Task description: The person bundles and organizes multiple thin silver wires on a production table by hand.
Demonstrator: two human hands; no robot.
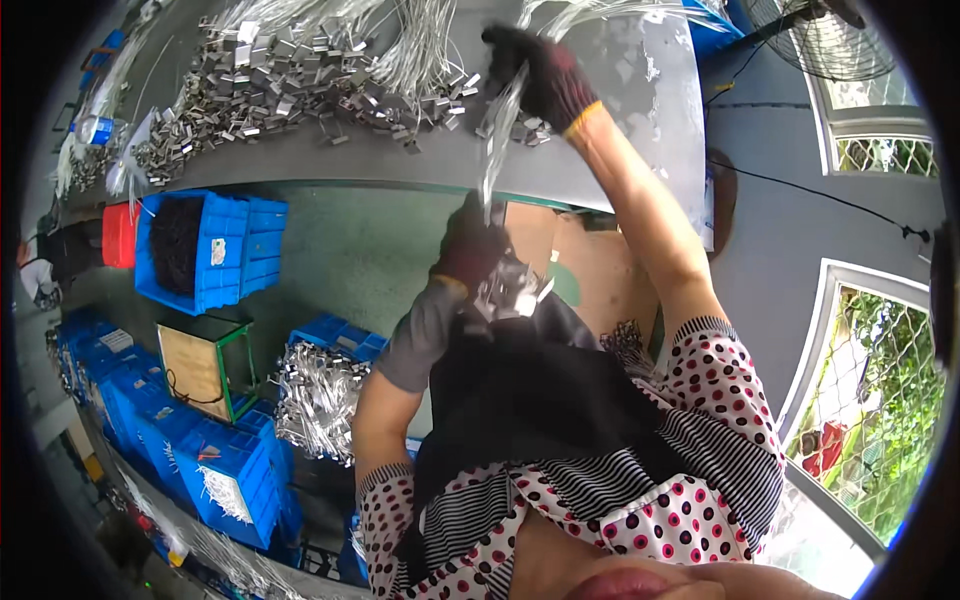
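Note:
A bundle of thin clear wire-like strands [493, 150] runs between my two dark-gloved hands. My left hand [472, 238] is closed round its lower part, in front of my black apron. Below that hand, small shiny metal pieces [512, 292] hang at the strand ends, somewhat blurred. Farther up and to the right, over the table, my right hand [540, 85] wraps round the upper part of the same bundle. Its glove has a yellow cuff. A large heap of small metal pieces with clear strands [270, 90] lies on the table to the left of my right hand.
The grey table [640, 130] stretches across the far side. Blue crates [220, 250] stand on the left, one holding dark strands. A crate of metal-ended strands [320, 395] sits nearer, beside a green-framed stand [205, 365]. A fan [835, 40] is at the far right.

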